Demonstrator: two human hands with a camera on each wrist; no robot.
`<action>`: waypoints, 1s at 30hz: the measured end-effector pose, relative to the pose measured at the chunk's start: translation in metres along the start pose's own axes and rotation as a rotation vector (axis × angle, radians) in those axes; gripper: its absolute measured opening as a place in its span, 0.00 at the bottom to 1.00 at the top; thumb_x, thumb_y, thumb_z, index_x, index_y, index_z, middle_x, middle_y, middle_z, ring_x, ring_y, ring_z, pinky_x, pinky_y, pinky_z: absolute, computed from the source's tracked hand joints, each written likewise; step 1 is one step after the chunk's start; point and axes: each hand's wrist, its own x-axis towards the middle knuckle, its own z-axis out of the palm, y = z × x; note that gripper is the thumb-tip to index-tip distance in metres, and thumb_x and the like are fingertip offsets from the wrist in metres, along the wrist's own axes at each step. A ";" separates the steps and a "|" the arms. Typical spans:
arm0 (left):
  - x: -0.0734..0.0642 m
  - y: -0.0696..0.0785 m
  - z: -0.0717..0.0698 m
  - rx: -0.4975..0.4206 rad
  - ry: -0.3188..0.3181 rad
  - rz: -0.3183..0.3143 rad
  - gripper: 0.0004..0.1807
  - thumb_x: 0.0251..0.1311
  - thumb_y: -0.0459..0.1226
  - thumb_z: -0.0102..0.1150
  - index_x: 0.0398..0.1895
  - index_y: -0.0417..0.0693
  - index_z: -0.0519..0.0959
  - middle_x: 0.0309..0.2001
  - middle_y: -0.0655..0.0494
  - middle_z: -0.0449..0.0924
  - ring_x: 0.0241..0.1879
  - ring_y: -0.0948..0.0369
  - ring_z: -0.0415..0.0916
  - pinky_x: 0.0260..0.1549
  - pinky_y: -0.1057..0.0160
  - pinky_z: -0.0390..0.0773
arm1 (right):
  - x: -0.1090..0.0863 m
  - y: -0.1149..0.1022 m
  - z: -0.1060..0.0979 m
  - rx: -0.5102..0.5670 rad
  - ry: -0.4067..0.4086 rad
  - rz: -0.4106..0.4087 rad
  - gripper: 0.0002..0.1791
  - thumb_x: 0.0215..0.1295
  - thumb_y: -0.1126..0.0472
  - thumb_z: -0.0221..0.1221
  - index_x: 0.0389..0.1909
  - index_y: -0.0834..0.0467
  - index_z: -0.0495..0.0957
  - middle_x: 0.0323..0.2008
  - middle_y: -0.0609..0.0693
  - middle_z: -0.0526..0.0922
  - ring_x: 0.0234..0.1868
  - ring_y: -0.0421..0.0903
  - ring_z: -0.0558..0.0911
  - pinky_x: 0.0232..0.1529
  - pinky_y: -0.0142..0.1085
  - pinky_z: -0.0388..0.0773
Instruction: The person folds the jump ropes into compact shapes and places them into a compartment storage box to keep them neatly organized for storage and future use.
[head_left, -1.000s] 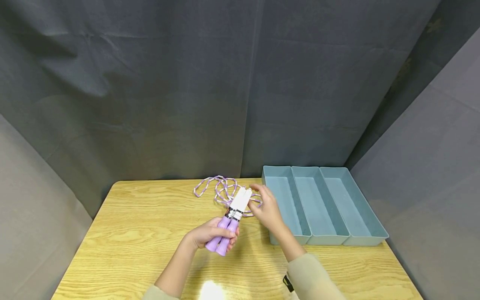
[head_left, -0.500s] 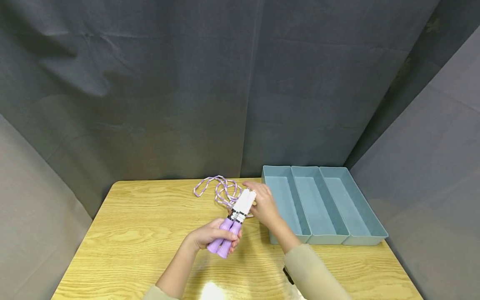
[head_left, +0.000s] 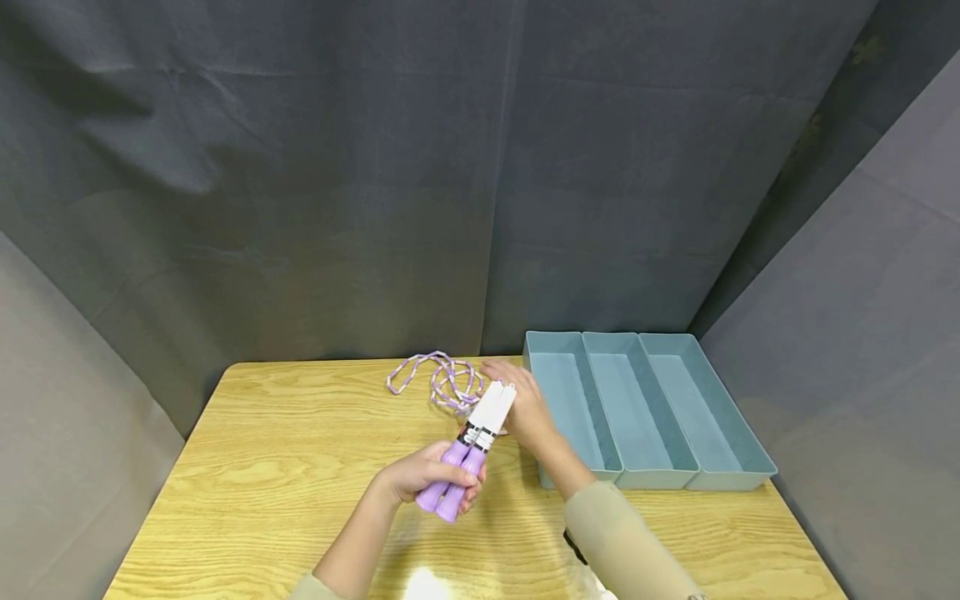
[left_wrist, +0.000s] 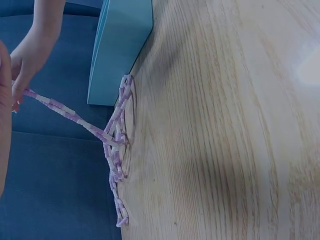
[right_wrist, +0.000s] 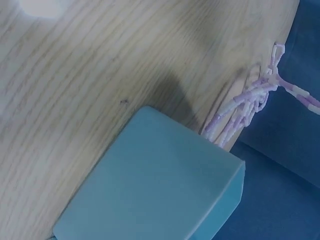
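Observation:
A jump rope has two lilac-and-white handles (head_left: 474, 448), laid side by side and tilted up to the right over the table. My left hand (head_left: 431, 477) grips both by their lilac ends, thumb across the top. Behind the white handle tips is my right hand (head_left: 523, 408); its thumb is hidden in the head view. In the left wrist view, the right hand (left_wrist: 31, 57) pinches the rope's doubled beaded cord (left_wrist: 70, 114), which rises taut from the pile. The rest of the purple-and-white cord (head_left: 450, 379) lies looped at the table's back edge.
A blue-grey tray of three long compartments (head_left: 660, 481) stands at the right, close beside my right forearm. The wooden table (head_left: 300, 450) extends to the left and front. A dark grey curtain (head_left: 337, 208) hangs behind it.
The handles in my left hand have shifted slightly right and toward me. My right hand has moved a little left, from beside the white tips to behind them.

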 end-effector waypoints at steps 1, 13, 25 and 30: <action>0.000 0.000 0.000 -0.006 -0.005 0.005 0.05 0.58 0.27 0.43 0.34 0.42 0.69 0.25 0.56 0.75 0.25 0.64 0.74 0.27 0.68 0.78 | -0.001 0.000 0.001 0.000 -0.012 0.007 0.19 0.59 0.61 0.53 0.52 0.62 0.72 0.53 0.56 0.75 0.55 0.54 0.73 0.58 0.45 0.65; -0.003 0.014 0.007 -0.055 -0.048 0.071 0.11 0.56 0.24 0.37 0.36 0.43 0.69 0.26 0.59 0.75 0.25 0.66 0.74 0.27 0.69 0.77 | -0.016 -0.007 0.007 0.149 -0.116 0.208 0.17 0.50 0.71 0.62 0.44 0.66 0.76 0.38 0.60 0.82 0.41 0.56 0.80 0.49 0.51 0.73; -0.008 0.020 0.005 -0.077 -0.062 0.126 0.15 0.56 0.23 0.33 0.38 0.44 0.69 0.26 0.60 0.75 0.26 0.66 0.73 0.28 0.69 0.75 | -0.026 -0.009 0.014 0.363 -0.159 0.331 0.06 0.57 0.69 0.59 0.36 0.62 0.77 0.33 0.55 0.83 0.39 0.51 0.81 0.42 0.43 0.78; -0.010 0.021 0.002 -0.068 -0.018 0.161 0.15 0.56 0.22 0.33 0.38 0.44 0.69 0.26 0.59 0.75 0.26 0.66 0.74 0.28 0.70 0.75 | -0.027 -0.010 0.015 0.457 -0.135 0.346 0.03 0.58 0.67 0.58 0.27 0.59 0.75 0.30 0.52 0.83 0.35 0.47 0.80 0.38 0.37 0.78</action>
